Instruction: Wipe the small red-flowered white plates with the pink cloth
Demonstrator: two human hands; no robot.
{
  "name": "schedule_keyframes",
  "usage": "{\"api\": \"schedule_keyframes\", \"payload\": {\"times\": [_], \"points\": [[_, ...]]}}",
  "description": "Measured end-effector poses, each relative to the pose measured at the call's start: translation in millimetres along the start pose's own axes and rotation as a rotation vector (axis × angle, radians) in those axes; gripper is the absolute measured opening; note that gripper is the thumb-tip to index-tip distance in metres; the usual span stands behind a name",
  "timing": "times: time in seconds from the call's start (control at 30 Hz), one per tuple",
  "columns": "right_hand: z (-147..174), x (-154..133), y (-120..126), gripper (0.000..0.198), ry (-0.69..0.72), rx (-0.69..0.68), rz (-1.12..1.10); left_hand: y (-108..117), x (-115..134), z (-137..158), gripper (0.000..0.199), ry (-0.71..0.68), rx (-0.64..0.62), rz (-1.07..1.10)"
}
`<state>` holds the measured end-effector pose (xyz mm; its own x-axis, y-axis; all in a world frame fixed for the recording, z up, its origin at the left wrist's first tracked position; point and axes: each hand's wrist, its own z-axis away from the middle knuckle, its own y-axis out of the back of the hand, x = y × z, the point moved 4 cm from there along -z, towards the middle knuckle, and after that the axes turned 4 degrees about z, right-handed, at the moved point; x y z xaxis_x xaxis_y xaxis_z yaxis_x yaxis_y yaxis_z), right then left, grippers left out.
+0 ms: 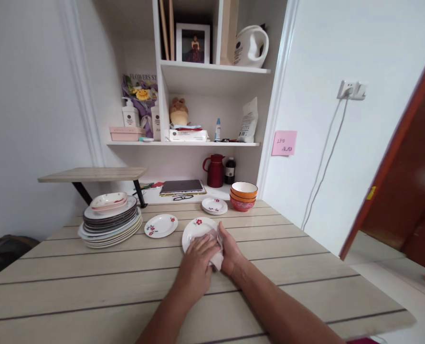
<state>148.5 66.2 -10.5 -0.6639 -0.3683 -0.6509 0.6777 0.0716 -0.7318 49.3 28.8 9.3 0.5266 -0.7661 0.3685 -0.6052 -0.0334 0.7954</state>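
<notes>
A white plate with red flowers (191, 230) is held a little tilted over the wooden table. My right hand (231, 252) grips its right edge, thumb up along the rim. Under the fingers of my left hand (198, 258), a pale pinkish cloth (217, 259) is pressed against the plate's face, bunched toward the right hand. To the left lies another flowered plate (161, 226) flat on the table. Behind, a short stack of small flowered plates (214, 206) stands beside a stack of orange and red bowls (243, 196).
At the left, a tall stack of plates (110, 224) topped by pink-edged dishes (109, 200) stands by a small raised shelf (92, 174). Along the back are glasses (183, 197), a laptop (182, 186), a red jug (215, 171) and a dark bottle (230, 171).
</notes>
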Motion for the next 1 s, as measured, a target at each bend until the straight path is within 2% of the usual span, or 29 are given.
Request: {"api": "schedule_keyframes", "payload": {"times": [0.1,0.27,0.37,0.63,0.87,1.0], "points": [[-3,-6,1,0.07,0.035,-0.026,-0.029,3,1,1,0.063,0.008,-0.005,-0.024],[-4,-23,8,0.059,0.19,0.001,-0.072,7,-10,4,0.059,0.091,0.004,-0.098],[-3,-29,13,0.058,0.222,0.023,-0.088,4,-19,5,0.059,0.15,-0.012,-0.135],[1,-27,12,0.062,0.178,-0.038,-0.029,-7,-26,3,0.065,0.091,-0.083,-0.069],[1,-20,11,0.063,0.109,-0.081,0.037,-13,-23,3,0.072,0.027,-0.095,-0.071],[4,-15,9,0.064,0.037,-0.07,0.101,-12,-18,3,0.075,-0.056,-0.082,-0.073]]}}
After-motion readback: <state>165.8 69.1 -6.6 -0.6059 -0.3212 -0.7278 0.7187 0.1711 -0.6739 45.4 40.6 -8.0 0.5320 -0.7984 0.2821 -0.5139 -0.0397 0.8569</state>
